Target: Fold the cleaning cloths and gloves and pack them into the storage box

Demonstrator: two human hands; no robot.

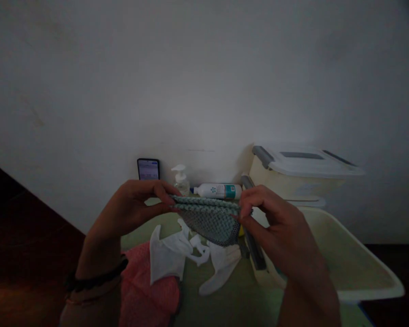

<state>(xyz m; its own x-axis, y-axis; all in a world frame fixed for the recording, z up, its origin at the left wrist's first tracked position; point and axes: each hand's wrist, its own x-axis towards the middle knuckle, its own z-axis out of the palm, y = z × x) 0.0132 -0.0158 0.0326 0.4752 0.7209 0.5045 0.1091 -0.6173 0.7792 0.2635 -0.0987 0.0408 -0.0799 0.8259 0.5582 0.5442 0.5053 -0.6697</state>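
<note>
I hold a small grey-green knitted cloth (209, 218) stretched between both hands above a green surface (238, 299). My left hand (136, 204) pinches its left edge with thumb and fingers. My right hand (276, 218) pinches its right edge the same way. The cloth's lower part hangs down in a point. Below it lie white gloves (187, 254) and a pink cloth (146, 290).
A phone (148, 169) leans on the white wall, with a pump bottle (181, 179) and a lying white bottle (218, 190) beside it. Cream lidded bins (303, 175) stand at right, an open cream tub (347, 263) in front. Dark floor at left.
</note>
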